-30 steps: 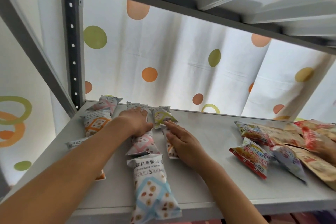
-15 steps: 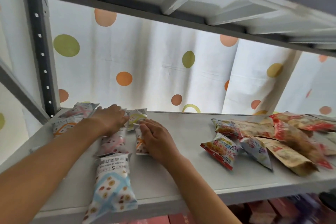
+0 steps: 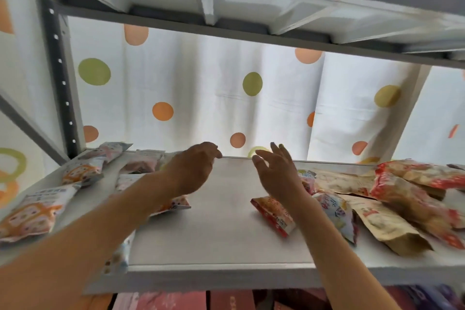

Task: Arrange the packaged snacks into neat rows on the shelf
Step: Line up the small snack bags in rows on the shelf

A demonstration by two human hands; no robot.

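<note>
Packaged snacks on the shelf (image 3: 226, 241): tidy rows at left, a loose heap at right.

Pastel packets (image 3: 83, 171) lie lined up left; the left hand (image 3: 193, 171) hovers loosely curled and empty, the right hand (image 3: 276, 173) spread wide and empty above the red packet (image 3: 273, 214). Best to take one packet from the heap's edge and set it square beside the rows.

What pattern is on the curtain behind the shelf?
The curtain is white with orange and green polka dots, plain in the head view.
</note>
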